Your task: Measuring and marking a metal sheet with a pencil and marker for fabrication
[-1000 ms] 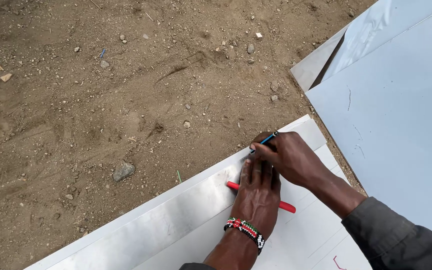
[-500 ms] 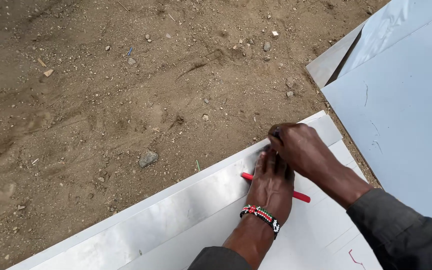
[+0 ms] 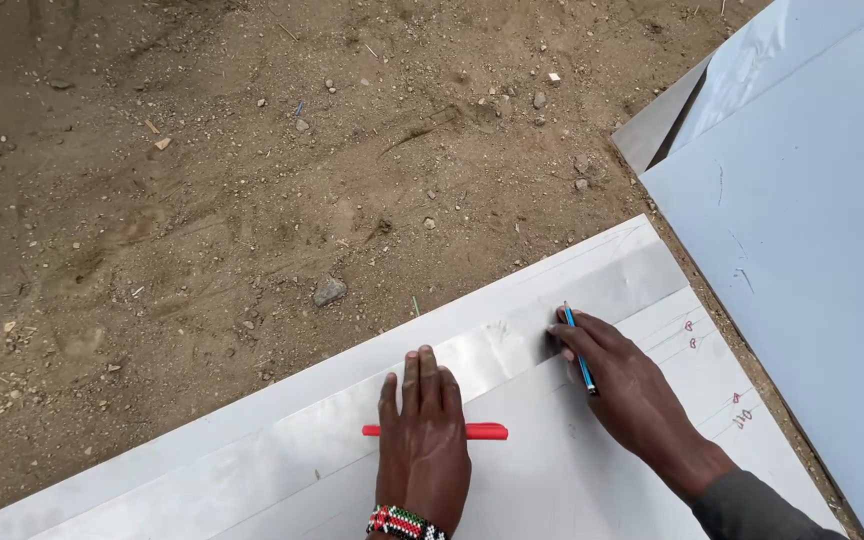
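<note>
The two hands were stacked close together a moment ago, the right hand (image 3: 632,395) curled over the top of the left hand (image 3: 424,440). Now they have moved apart. The left hand has slid back along the white sheet (image 3: 252,470) and lies flat with its fingers (image 3: 422,375) stretched out. It presses on the red pen (image 3: 487,431), and more of that pen shows on both sides of the hand than before. The right hand has moved out to the side and opened a little, so the thin blue pen (image 3: 579,350) it holds is much easier to see. Its tip touches the sheet at the fold line.
</note>
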